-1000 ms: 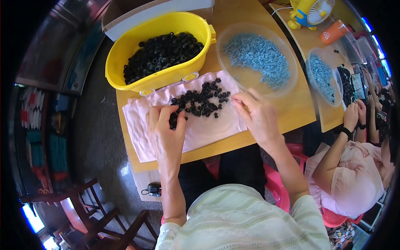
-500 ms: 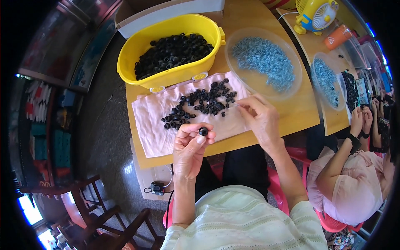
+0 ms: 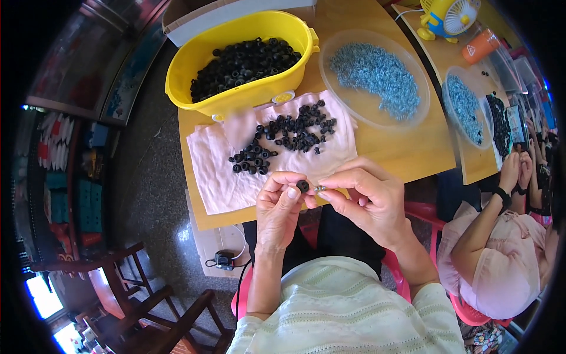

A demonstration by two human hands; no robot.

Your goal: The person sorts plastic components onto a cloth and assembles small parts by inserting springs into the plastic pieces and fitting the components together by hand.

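Observation:
My left hand (image 3: 277,203) pinches a small black ring-shaped part (image 3: 303,186) between thumb and fingers, its round opening showing. Close beside it, my right hand (image 3: 371,197) grips a tiny shiny piece (image 3: 319,189) with thumb and forefinger; its kind is too small to tell. The piece points at the black part, and I cannot tell whether they touch. Beyond my hands, a pink cloth (image 3: 206,171) carries loose black parts (image 3: 300,127) of larger and smaller sizes. A blurred pinkish shape (image 3: 239,128) hovers over the cloth's left side; I cannot make it out.
A yellow tub (image 3: 177,88) full of black parts stands at the table's far left, before a cardboard box (image 3: 236,20). A clear round tray (image 3: 354,115) holds small blue pieces. On the right, another person (image 3: 495,259) works beside a second tray (image 3: 480,138) and a fan (image 3: 451,17).
My right hand has come down from the cloth's right edge to my left hand, bringing the tiny piece. My left hand has shifted slightly right. The blurred pinkish shape has appeared over the cloth.

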